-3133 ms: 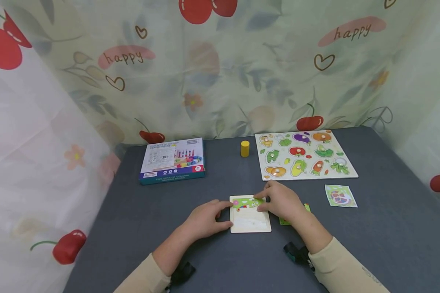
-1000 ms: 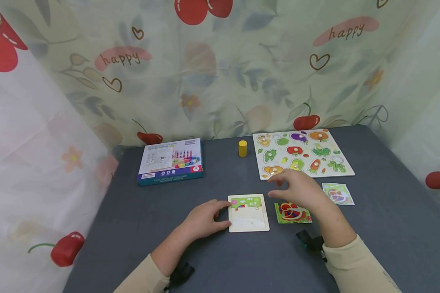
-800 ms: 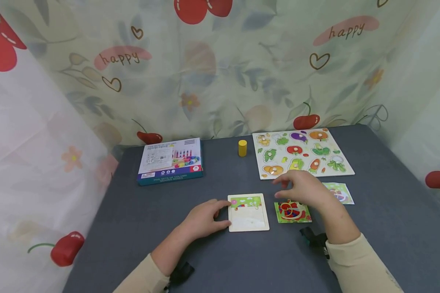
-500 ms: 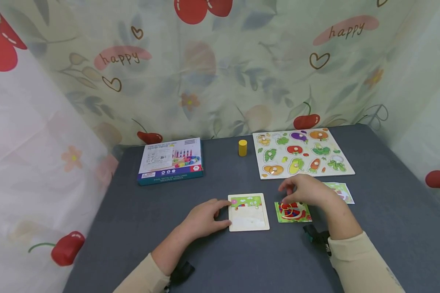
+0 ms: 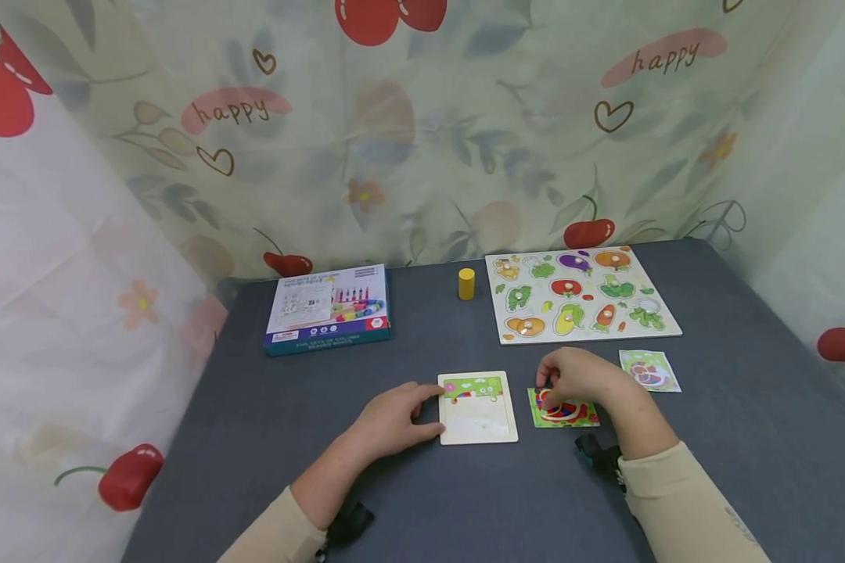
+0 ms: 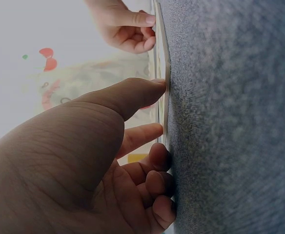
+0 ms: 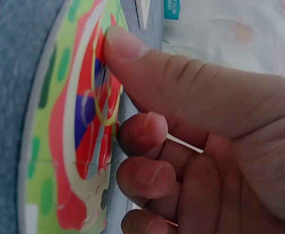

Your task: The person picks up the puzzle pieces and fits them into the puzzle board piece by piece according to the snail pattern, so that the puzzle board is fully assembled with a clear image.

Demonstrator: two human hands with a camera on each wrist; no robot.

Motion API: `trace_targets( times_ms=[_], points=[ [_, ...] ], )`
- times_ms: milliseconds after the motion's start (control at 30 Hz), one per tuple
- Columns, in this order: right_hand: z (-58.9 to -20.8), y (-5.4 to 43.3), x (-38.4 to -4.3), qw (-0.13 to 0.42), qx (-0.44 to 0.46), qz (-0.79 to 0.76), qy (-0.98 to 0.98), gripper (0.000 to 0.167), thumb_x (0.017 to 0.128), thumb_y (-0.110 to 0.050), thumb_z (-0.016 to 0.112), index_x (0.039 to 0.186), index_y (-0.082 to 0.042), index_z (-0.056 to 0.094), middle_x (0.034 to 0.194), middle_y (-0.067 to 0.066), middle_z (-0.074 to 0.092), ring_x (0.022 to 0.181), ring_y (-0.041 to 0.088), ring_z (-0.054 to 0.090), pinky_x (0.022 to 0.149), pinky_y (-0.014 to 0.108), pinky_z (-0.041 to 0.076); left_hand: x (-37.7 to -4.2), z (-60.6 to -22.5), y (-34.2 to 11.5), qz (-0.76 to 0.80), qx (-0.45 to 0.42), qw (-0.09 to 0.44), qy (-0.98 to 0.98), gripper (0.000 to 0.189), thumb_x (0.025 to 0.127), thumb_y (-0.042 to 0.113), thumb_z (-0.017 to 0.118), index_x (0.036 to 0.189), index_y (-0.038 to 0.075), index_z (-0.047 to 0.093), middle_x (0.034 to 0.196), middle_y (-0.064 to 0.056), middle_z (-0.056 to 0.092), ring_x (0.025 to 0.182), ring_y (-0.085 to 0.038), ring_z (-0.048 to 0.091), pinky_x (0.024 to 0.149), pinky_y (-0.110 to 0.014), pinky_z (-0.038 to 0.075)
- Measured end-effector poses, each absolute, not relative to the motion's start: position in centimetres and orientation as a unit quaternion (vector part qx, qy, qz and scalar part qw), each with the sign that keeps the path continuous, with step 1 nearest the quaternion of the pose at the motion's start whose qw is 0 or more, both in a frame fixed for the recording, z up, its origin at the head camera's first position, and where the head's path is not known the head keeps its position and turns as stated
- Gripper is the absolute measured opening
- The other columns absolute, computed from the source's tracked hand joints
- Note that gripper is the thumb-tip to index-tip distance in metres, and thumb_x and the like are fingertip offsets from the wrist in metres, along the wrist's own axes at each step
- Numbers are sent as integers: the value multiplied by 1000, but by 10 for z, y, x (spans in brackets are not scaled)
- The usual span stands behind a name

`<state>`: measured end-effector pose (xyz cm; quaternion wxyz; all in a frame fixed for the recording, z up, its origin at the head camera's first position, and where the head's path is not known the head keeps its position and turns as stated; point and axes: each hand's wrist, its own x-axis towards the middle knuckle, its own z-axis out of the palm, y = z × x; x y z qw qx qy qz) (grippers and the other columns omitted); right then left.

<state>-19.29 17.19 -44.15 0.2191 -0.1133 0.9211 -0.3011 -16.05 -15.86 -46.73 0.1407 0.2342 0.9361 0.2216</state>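
A square wooden puzzle tray (image 5: 477,434) lies in front of me, a green strip of jigsaw (image 5: 473,385) along its far side. My left hand (image 5: 394,422) touches the tray's left edge with thumb and index finger extended; its other fingers curl under in the left wrist view. To the right of the tray lie jigsaw pieces (image 5: 570,414) with a red, blue and green picture. Over their far left corner, my right hand (image 5: 580,377) pinches a piece at its edge. In the right wrist view the thumb (image 7: 125,44) lies on the picture; its index fingertip is hidden.
A vegetable knob puzzle board (image 5: 584,301) lies at the back right, with a small picture card (image 5: 650,371) in front of it. A yellow cylinder (image 5: 466,285) stands at the back. A flat toy box (image 5: 327,311) lies at the back left.
My right hand has left the tray, moved right to the loose pieces and lowered onto their far left corner, fingers closing there. The left hand stays at the tray's edge.
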Motion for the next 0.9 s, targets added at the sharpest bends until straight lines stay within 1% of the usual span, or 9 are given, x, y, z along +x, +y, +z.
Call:
trace_targets(
  times_ms=[200, 400, 500, 600, 767, 900],
  points=[
    [-435, 163, -188, 203, -99, -247, 942, 25, 76, -13, 91, 85, -12, 68, 70, 4, 55, 62, 19, 52, 62, 36, 40, -161, -467, -159, 221, 234, 140, 936, 59, 90, 46, 77, 144, 26, 61, 79, 3, 50, 67, -13, 47, 58, -29, 35],
    [-427, 154, -182, 181, -93, -181, 962, 28, 74, -18, 93, 83, -15, 67, 75, 1, 59, 68, 21, 54, 65, 39, 42, -161, -468, -158, 219, 231, 142, 937, 59, 91, 47, 76, 144, 27, 61, 80, 3, 50, 67, -13, 47, 58, -29, 34],
    [-425, 151, -180, 170, -93, -170, 966, 28, 74, -16, 92, 81, -14, 65, 76, 1, 59, 69, 21, 54, 64, 39, 43, -161, -468, -158, 219, 230, 142, 937, 59, 91, 47, 76, 144, 27, 61, 80, 3, 50, 67, -13, 48, 58, -29, 35],
    [-424, 150, -179, 166, -94, -167, 967, 25, 75, -10, 89, 81, -13, 65, 77, 2, 59, 67, 21, 54, 63, 38, 43, -161, -467, -158, 220, 228, 144, 937, 59, 91, 48, 76, 144, 27, 61, 80, 3, 50, 68, -14, 48, 58, -29, 35],
    [-421, 149, -177, 170, -97, -171, 966, 25, 73, -2, 86, 86, -10, 66, 81, 3, 60, 69, 22, 54, 63, 37, 46, -161, -467, -158, 215, 228, 146, 938, 60, 91, 49, 76, 144, 28, 60, 80, 3, 51, 68, -13, 49, 58, -29, 35],
    [-419, 148, -175, 176, -99, -170, 965, 25, 73, -2, 86, 90, -8, 68, 83, 4, 61, 72, 22, 55, 65, 37, 48, -161, -468, -158, 216, 230, 143, 938, 59, 91, 48, 76, 144, 27, 61, 80, 4, 50, 67, -13, 48, 58, -29, 35]
  ],
)
